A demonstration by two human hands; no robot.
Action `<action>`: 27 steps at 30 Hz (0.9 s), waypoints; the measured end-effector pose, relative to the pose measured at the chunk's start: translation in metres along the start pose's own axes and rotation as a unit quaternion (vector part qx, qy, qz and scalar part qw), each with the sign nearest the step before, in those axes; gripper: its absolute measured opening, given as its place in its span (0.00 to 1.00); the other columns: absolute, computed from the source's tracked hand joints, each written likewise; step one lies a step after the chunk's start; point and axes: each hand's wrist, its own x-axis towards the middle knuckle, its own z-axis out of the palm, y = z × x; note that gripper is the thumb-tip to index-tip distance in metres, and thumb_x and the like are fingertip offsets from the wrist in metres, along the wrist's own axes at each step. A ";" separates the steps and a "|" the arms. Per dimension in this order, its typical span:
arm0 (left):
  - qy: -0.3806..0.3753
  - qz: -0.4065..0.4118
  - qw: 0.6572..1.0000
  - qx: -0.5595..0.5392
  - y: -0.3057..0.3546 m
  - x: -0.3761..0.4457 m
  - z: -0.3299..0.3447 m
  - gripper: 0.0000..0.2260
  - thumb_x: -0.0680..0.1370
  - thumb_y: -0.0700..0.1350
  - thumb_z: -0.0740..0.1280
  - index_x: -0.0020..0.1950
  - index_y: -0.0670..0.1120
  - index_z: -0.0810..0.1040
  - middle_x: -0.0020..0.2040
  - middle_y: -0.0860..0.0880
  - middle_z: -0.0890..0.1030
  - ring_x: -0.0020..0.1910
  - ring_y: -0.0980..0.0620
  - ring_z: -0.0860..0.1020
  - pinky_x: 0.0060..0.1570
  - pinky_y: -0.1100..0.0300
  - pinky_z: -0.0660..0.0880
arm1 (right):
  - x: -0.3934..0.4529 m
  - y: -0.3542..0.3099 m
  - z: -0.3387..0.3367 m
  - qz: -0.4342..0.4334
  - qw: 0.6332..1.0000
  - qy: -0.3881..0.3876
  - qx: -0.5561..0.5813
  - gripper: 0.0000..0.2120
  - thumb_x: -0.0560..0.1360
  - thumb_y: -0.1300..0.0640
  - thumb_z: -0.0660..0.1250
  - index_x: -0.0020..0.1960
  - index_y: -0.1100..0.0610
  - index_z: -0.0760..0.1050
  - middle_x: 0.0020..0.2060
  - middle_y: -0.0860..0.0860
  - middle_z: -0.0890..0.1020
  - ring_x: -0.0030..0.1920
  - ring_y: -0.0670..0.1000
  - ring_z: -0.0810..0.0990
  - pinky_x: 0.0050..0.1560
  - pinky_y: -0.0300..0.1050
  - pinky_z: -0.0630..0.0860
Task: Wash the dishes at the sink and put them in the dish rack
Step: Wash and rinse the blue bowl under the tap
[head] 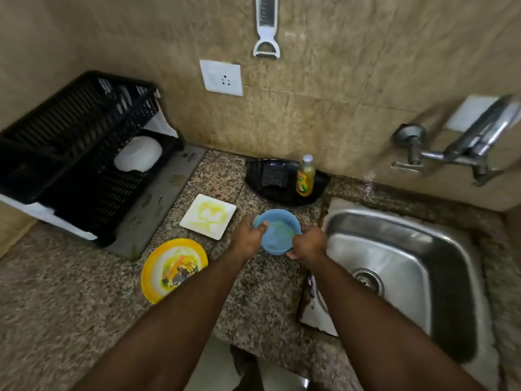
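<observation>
A blue bowl [277,231] with greenish smears inside is held over the granite counter, just left of the steel sink [400,266]. My left hand [248,238] grips its left rim, thumb on the edge. My right hand [308,244] holds its right side from below. A white square plate [208,215] smeared yellow lies on the counter to the left. A round yellow plate [173,269] with food marks lies nearer to me. The black dish rack [76,162] stands at the far left with a white bowl [138,153] upside down in it.
A bottle of yellow dish soap [306,176] stands on a black tray [284,182] by the wall. The tap [462,148] juts from the right wall above the sink. A wall socket [221,77] and a hanging peeler [266,26] are on the back wall.
</observation>
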 end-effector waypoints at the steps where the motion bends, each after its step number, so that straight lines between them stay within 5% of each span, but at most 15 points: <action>1: 0.007 -0.001 1.000 -0.008 -0.012 0.014 0.004 0.49 0.65 0.69 0.72 0.80 0.46 0.66 0.75 0.45 0.73 0.69 0.40 0.77 0.64 0.36 0.77 | -0.012 -0.004 -0.009 -0.002 1.000 0.004 0.013 0.14 0.67 0.62 0.63 0.49 0.61 0.81 0.31 0.59 0.85 0.27 0.59 0.85 0.31 0.56 0.84; 3: 0.028 0.004 1.000 0.001 -0.015 0.027 0.014 0.41 0.63 0.70 0.72 0.69 0.48 0.76 0.65 0.45 0.81 0.61 0.39 0.82 0.57 0.36 0.81 | -0.027 -0.006 -0.028 0.004 0.999 0.012 0.053 0.10 0.71 0.66 0.63 0.50 0.62 0.80 0.30 0.62 0.84 0.28 0.60 0.85 0.30 0.52 0.84; 6: 0.010 0.006 1.000 -0.026 0.019 0.008 0.036 0.25 0.73 0.60 0.74 0.65 0.48 0.80 0.55 0.43 0.84 0.47 0.40 0.85 0.41 0.46 0.84 | -0.040 -0.005 -0.065 -0.010 0.994 0.023 0.102 0.11 0.72 0.69 0.63 0.52 0.65 0.79 0.30 0.65 0.83 0.29 0.63 0.85 0.31 0.53 0.83; 8: -0.039 0.002 0.999 -0.038 0.035 -0.002 0.061 0.15 0.77 0.55 0.74 0.56 0.46 0.84 0.46 0.40 0.85 0.32 0.47 0.81 0.28 0.57 0.77 | -0.044 0.000 -0.095 -0.022 0.993 0.016 0.113 0.10 0.71 0.70 0.63 0.50 0.66 0.80 0.31 0.67 0.83 0.31 0.65 0.85 0.36 0.60 0.85; 11: -0.071 0.003 0.997 -0.009 0.052 -0.019 0.102 0.13 0.81 0.54 0.71 0.47 0.44 0.82 0.33 0.44 0.79 0.20 0.54 0.73 0.20 0.65 0.67 | -0.047 0.004 -0.141 -0.032 0.993 0.036 0.112 0.11 0.69 0.70 0.63 0.48 0.66 0.81 0.31 0.68 0.83 0.30 0.65 0.85 0.35 0.59 0.85; 17: -0.078 0.046 0.995 -0.045 0.086 -0.046 0.198 0.17 0.83 0.56 0.66 0.49 0.43 0.81 0.27 0.44 0.77 0.19 0.51 0.72 0.18 0.64 0.65 | -0.041 0.018 -0.243 -0.037 0.992 0.079 0.095 0.10 0.72 0.68 0.64 0.45 0.58 0.83 0.29 0.62 0.84 0.28 0.59 0.84 0.31 0.50 0.82; 20: -0.066 0.078 0.993 -0.058 0.102 -0.054 0.240 0.19 0.81 0.60 0.68 0.52 0.43 0.81 0.33 0.42 0.78 0.21 0.50 0.73 0.19 0.63 0.65 | -0.018 0.027 -0.299 -0.081 0.971 0.219 0.059 0.10 0.71 0.54 0.67 0.45 0.59 0.84 0.35 0.58 0.86 0.35 0.60 0.86 0.42 0.58 0.85; 23: -0.043 0.087 0.993 -0.063 0.115 -0.066 0.268 0.19 0.81 0.60 0.67 0.50 0.43 0.81 0.32 0.43 0.77 0.23 0.50 0.73 0.19 0.63 0.67 | 0.003 0.023 -0.351 -0.128 0.927 0.353 0.019 0.18 0.75 0.47 0.71 0.56 0.60 0.81 0.45 0.62 0.86 0.48 0.62 0.85 0.50 0.50 0.78; 27: -0.016 0.103 0.992 -0.065 0.122 -0.074 0.291 0.21 0.82 0.59 0.67 0.49 0.41 0.82 0.29 0.45 0.77 0.21 0.52 0.72 0.20 0.63 0.69 | 0.028 -0.001 -0.388 -0.163 0.923 0.348 -0.026 0.24 0.75 0.41 0.73 0.56 0.63 0.80 0.48 0.62 0.86 0.52 0.62 0.83 0.50 0.47 0.76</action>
